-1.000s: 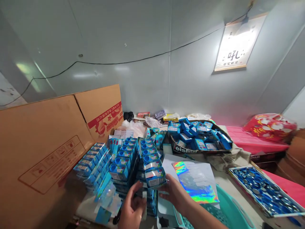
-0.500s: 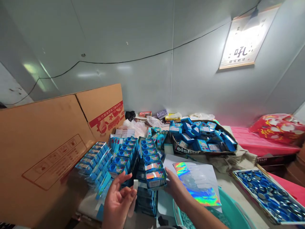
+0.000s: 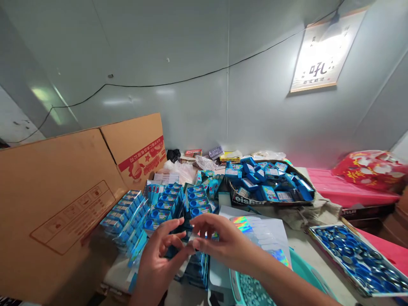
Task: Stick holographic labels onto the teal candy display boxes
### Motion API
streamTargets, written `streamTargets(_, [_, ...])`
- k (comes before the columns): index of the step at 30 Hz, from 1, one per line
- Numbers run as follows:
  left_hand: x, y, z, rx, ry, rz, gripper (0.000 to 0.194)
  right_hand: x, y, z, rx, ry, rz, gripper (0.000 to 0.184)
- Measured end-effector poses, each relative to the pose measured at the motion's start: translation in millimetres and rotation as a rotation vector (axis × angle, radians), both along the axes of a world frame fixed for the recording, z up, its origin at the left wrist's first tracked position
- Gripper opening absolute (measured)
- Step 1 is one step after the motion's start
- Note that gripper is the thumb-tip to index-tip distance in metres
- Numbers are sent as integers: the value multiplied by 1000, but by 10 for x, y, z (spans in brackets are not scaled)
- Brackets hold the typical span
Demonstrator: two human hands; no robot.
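My left hand [image 3: 157, 261] and my right hand [image 3: 223, 242] meet fingertip to fingertip low in the middle of the view. Between them they pinch a small pale strip [image 3: 191, 239], which is partly hidden by the fingers. The hands hover just in front of the rows of stacked blue boxes [image 3: 197, 199] and cover the nearest box of the stack. A holographic sticker sheet [image 3: 255, 225] lies on white paper right behind my right hand.
A large cardboard carton [image 3: 63, 204] leans at the left. A dark tray heaped with blue boxes [image 3: 267, 187] stands behind. A flat tray of round blue pieces [image 3: 350, 255] lies at the right, a teal basket [image 3: 302, 276] under my right forearm, and a red bag [image 3: 366, 168] on pink cloth.
My right hand has left the front blue box and swung left to meet my left hand. My left hand rose and closed its fingers on the strip.
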State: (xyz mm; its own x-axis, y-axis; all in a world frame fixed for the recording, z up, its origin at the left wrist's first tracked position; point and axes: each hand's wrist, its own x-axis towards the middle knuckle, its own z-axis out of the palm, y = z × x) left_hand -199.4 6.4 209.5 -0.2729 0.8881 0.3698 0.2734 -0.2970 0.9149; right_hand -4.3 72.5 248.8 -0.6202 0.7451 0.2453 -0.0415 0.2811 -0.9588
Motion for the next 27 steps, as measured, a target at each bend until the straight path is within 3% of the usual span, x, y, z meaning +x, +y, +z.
streamTargets(3, [10, 8, 15, 33, 59, -107, 47, -76, 34, -72, 15, -10, -56, 7])
streamTargets(6, [57, 39, 28, -27, 14, -99, 50, -93, 85, -106, -18, -10, -101, 10])
streamTargets(10, [80, 161, -6, -278, -100, -58, 46, -122, 208, -115, -3, 19, -243, 13])
streamTargets(12, [50, 262, -64, -324, -131, -64, 44, -160, 294, -135, 3, 36, -311, 17])
streamTargets(16, [-4, 532, -195, -308, -178, -4, 50, -242, 493, -229, 16, 43, -391, 21])
streamTargets(21, [27, 882, -262, -257, -28, 117, 50, -269, 777, -463, 190, -8, -547, 19])
streamTargets(27, [17, 1036, -358, -202, 47, 207, 39, -318, 901, -777, 214, -216, -672, 12])
